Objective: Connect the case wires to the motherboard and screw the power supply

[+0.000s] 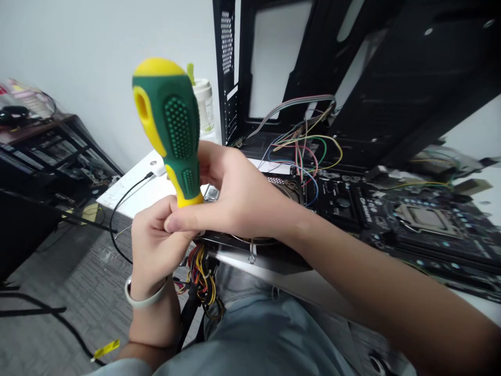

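Observation:
A screwdriver with a green and yellow handle (182, 125) stands nearly upright, handle up, its shaft and tip hidden behind my hands. My right hand (238, 193) is closed around the lower end of the handle, thumb across its yellow collar. Just below, my left hand (156, 240) has its fingers curled in, touching my right thumb; what they grip is hidden. Under my right hand lies a power supply with a round fan grille (279, 181), partly covered, at the table's front edge. Its bundled red, yellow and black cables (203, 277) hang over that edge.
A black computer case (242, 104) stands behind, with loose coloured wires (313, 141) before it. To the right lies a motherboard (415, 230). A cup (205, 104) stands behind the screwdriver; a black cable (125, 198) drops off the left edge. A shelf (58, 130) is at far left.

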`<state>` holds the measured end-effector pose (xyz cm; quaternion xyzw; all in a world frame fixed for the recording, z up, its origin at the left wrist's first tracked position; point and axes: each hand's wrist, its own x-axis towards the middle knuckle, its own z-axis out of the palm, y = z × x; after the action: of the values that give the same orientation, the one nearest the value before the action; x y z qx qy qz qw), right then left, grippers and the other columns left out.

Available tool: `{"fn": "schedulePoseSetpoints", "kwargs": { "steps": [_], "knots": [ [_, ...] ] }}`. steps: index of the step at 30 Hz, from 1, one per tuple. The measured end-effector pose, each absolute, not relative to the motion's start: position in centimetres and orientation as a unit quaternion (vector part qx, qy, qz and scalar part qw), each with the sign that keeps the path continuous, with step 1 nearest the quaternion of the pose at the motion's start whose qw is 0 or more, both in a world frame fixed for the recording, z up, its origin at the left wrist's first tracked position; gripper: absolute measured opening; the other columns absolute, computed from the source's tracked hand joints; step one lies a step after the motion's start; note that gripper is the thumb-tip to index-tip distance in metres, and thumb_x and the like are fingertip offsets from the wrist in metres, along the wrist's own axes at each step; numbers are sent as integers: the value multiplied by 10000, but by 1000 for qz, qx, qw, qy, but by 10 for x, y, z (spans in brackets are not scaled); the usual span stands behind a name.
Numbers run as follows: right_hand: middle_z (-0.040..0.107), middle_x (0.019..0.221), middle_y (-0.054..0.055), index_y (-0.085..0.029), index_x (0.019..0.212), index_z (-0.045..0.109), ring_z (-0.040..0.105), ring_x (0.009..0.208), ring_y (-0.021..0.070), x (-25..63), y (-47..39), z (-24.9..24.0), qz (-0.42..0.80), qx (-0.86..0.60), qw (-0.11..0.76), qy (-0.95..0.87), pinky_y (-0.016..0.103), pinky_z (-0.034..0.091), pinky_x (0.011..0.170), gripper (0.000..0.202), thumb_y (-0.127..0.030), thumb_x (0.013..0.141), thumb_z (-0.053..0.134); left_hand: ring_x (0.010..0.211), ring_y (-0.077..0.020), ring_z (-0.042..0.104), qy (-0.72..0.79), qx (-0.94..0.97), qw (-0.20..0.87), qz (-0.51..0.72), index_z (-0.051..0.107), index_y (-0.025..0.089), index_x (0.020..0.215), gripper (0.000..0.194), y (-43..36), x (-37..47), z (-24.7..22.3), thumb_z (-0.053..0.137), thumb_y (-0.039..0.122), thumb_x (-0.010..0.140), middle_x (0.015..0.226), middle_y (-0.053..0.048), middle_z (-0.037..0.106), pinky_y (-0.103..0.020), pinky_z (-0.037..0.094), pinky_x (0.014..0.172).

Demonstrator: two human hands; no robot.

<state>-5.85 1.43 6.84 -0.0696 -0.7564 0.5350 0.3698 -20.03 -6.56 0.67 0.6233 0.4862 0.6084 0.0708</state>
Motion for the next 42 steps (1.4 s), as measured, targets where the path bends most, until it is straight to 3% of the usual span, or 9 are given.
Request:
{"fn": "schedulePoseSetpoints", "kwargs": {
  "steps": [6,11,15,18,21,26,32,37,42],
  "knots": [
    [645,955,-2,-203,905,587,641,1018,174,-55,14,76,650,-48,316,-689,297,541,869,283,-103,656,675,567,-99,557,448,654,138,594,674,179,758,138,-68,-205,4,657,244,878,634,22,617,-203,438,525],
    [588,803,-51,-164,862,543,620,812,93,-58,15,73,636,-33,357,-684,232,531,782,247,-91,665,673,538,-98,509,433,668,192,574,630,181,700,265,-67,-203,8,581,301,932,610,13,582,-224,469,558],
    [553,786,-54,-162,917,573,577,786,99,-58,14,70,561,-77,370,-736,235,512,746,287,-182,667,712,562,-104,526,432,641,185,607,639,186,750,219,-64,-200,10,716,376,827,634,22,598,-212,425,505],
    [568,831,-31,-162,932,595,579,839,124,-57,12,71,522,-104,368,-762,251,503,765,294,-229,682,735,507,-83,462,463,624,130,616,613,180,700,260,-63,-198,11,816,341,722,574,53,544,-195,367,448],
    [586,885,-10,-159,935,602,583,898,141,-55,12,72,514,-111,362,-770,265,496,803,283,-240,698,735,460,-69,418,475,627,102,609,596,176,656,239,-64,-199,11,806,259,734,526,66,506,-190,336,419],
    [603,907,12,-133,926,579,585,878,118,-55,17,74,550,-11,344,-761,256,500,848,184,-183,756,627,549,-104,563,445,663,156,581,685,173,784,88,-67,-207,9,706,242,835,649,1,660,-203,431,480],
    [631,897,-6,-132,966,615,598,880,106,-58,12,73,577,-40,364,-730,247,492,852,288,-91,681,617,604,-129,591,435,662,179,583,717,181,848,80,-68,-217,1,668,242,864,684,-17,671,-225,470,535],
    [579,824,-31,-152,885,603,544,816,100,-59,9,70,510,-60,373,-773,231,459,762,218,-188,694,702,559,-115,537,412,677,164,588,703,205,808,109,-64,-212,8,716,312,825,641,15,634,-215,444,500],
    [568,817,-29,-163,865,575,519,787,100,-59,10,68,480,-73,369,-793,234,439,730,236,-246,696,719,532,-97,498,446,668,102,587,657,177,710,162,-62,-207,13,794,258,737,583,40,588,-194,415,475]
  ]
}}
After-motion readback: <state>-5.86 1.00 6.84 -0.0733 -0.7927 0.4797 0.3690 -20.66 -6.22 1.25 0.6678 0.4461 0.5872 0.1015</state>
